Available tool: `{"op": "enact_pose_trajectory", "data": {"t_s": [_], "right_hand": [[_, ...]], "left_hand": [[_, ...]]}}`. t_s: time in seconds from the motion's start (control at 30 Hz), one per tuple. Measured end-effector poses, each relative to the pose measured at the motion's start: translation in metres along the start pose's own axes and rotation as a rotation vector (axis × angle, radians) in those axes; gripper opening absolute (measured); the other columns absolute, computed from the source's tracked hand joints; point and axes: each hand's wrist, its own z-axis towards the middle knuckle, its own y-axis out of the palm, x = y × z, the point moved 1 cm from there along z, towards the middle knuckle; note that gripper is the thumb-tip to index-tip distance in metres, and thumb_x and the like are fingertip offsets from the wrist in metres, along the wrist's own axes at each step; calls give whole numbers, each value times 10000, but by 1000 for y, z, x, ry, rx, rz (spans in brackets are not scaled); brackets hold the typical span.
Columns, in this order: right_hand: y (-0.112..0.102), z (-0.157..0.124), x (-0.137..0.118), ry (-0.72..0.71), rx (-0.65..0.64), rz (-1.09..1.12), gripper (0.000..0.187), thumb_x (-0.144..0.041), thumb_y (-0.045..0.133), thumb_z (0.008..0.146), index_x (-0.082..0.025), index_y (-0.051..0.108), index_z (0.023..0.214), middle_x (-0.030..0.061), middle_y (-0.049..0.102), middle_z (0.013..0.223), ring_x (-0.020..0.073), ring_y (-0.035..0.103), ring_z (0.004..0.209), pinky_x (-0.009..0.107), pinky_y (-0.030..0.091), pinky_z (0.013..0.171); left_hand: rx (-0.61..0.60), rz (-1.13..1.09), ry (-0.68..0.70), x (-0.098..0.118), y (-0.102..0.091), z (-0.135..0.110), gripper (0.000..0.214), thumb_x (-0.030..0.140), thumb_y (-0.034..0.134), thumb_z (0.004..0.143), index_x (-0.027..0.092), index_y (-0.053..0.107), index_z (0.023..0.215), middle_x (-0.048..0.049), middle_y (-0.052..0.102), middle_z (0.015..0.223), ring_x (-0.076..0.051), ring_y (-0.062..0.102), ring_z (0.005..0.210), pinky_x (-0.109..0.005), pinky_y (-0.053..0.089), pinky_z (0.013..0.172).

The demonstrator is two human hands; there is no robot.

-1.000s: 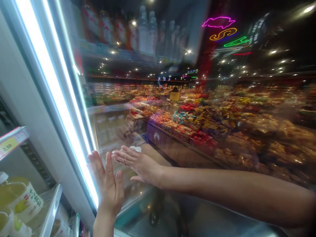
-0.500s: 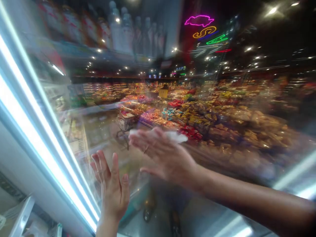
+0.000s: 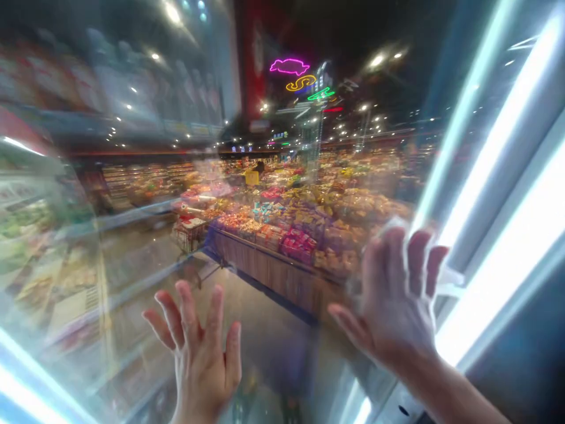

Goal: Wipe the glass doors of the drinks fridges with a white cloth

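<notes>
My left hand [image 3: 200, 353] is raised at the lower middle, fingers spread and palm turned away from me. It holds nothing, and I cannot tell whether it touches the clear glass pane [image 3: 145, 330] in front. At the right, my right hand [image 3: 392, 294] is pressed flat over a thin white cloth [image 3: 451, 277] against the glass, beside a bright light tube. Parts of the cloth stick out past the fingers; the rest is hidden behind the hand.
Glowing light tubes [image 3: 498, 235] run up the right side, and another tube [image 3: 30, 383] crosses the lower left. Through the glass appear a wood-sided display stand [image 3: 265, 271] heaped with packaged goods, a shopping cart [image 3: 189, 232] and neon signs [image 3: 289, 66]. Bottle shapes are blurred at upper left.
My right hand has swept from the middle to the right with the white cloth, its fingers now pointing up. The view has turned. My left hand stays raised, its fingers more spread.
</notes>
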Motion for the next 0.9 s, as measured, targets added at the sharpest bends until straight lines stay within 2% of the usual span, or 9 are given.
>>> {"op": "enact_pose_trajectory", "data": {"t_s": [0.13, 0.27, 0.37, 0.47, 0.53, 0.67, 0.77, 0.83, 0.9], "right_hand": [[2, -16, 10, -147, -32, -30, 959, -569, 478, 960, -115, 16, 1668, 196, 85, 1734, 536, 132, 1558, 844, 277, 1129], [-4, 24, 32, -65, 32, -37, 936, -638, 388, 974, -149, 0, 1671, 151, 8, 1738, 489, 33, 1577, 829, 226, 1164], [-6, 43, 22, -163, 64, 4, 965, -639, 401, 969, -87, 21, 1663, 114, -26, 1737, 373, -36, 1605, 647, 64, 1300], [1, 49, -5, -518, 56, 79, 951, -641, 417, 948, -87, 113, 1658, 48, 96, 1733, 231, 38, 1624, 412, 26, 1352], [3, 73, -15, -644, 72, 75, 933, -661, 399, 953, -99, 148, 1654, 36, 140, 1724, 197, 79, 1622, 380, 44, 1355], [-7, 162, -27, -540, 158, -9, 971, -721, 331, 971, -32, 162, 1634, 127, 97, 1724, 247, -13, 1618, 469, -17, 1329], [-9, 189, -62, -632, 188, -4, 1033, -796, 306, 914, -19, 317, 1596, 160, 243, 1693, 292, 149, 1606, 498, 172, 1332], [-4, 188, -94, -801, 226, 3, 990, -834, 297, 866, -127, 507, 1527, 78, 404, 1638, 244, 337, 1554, 406, 429, 1248], [2, 194, -123, -911, 250, 7, 917, -834, 295, 861, -218, 585, 1474, 7, 484, 1592, 184, 420, 1508, 336, 525, 1165]], "left_hand": [[34, 65, 45, 1, -4, 15, 917, 139, 571, 928, 369, 53, 1650, 12, -159, 1745, -294, -196, 1601, -633, -144, 1269], [54, 137, 138, -7, -13, 30, 925, 138, 587, 919, 324, 62, 1657, -14, -163, 1747, -279, -213, 1596, -563, -169, 1277], [78, 179, 207, -16, -21, 41, 912, 142, 590, 919, 306, 81, 1658, -38, -135, 1752, -289, -180, 1605, -547, -150, 1288], [92, 213, 265, -30, -32, 53, 894, 130, 578, 921, 304, 103, 1657, -52, -90, 1758, -310, -132, 1614, -562, -123, 1296], [104, 240, 307, -41, -42, 62, 877, 127, 570, 923, 302, 121, 1656, -59, -61, 1760, -321, -104, 1618, -571, -112, 1297], [112, 280, 325, -66, -69, 78, 843, 194, 564, 950, 320, 120, 1655, -39, -41, 1762, -316, -76, 1621, -579, -94, 1299], [131, 317, 315, -83, -93, 81, 840, 242, 566, 959, 336, 104, 1654, -19, -55, 1762, -307, -89, 1620, -561, -105, 1301], [148, 349, 316, -94, -108, 81, 861, 230, 570, 951, 338, 87, 1656, -20, -76, 1760, -308, -105, 1618, -553, -103, 1304], [157, 380, 308, -105, -121, 80, 883, 180, 559, 942, 332, 63, 1657, -30, -91, 1759, -309, -107, 1616, -550, -86, 1311]]}}
